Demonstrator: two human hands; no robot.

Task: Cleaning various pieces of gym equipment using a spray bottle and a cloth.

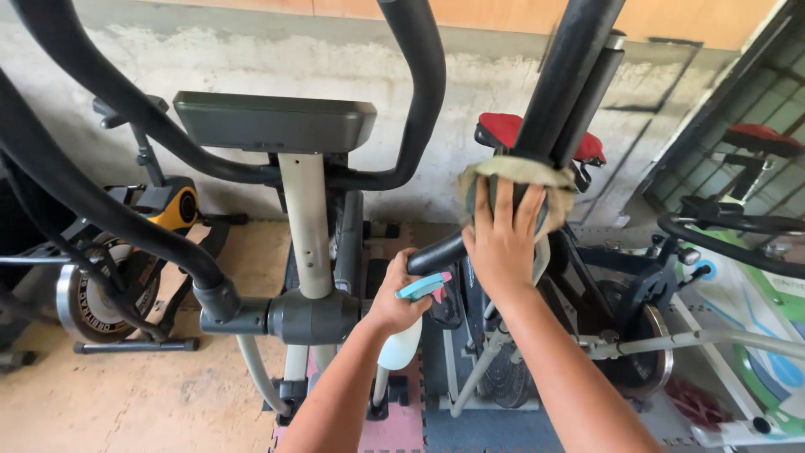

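Cloth (520, 174) pressed on black handlebar (579, 75) by right hand (501, 243), left hand (394, 302) gripping spray bottle (401, 340)

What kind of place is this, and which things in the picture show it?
Probably a small home gym or an exercise-equipment storeroom. An elliptical trainer fills the middle, exercise bikes stand beside it, and foam floor mats lie underneath. The right hand presses a cloth on a handlebar; the left hand holds a spray bottle.

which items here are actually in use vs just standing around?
In use:
- right hand pressing cloth around black handlebar
- left hand holding spray bottle

Standing around:
- yellow exercise bike
- red-seat bike
- console
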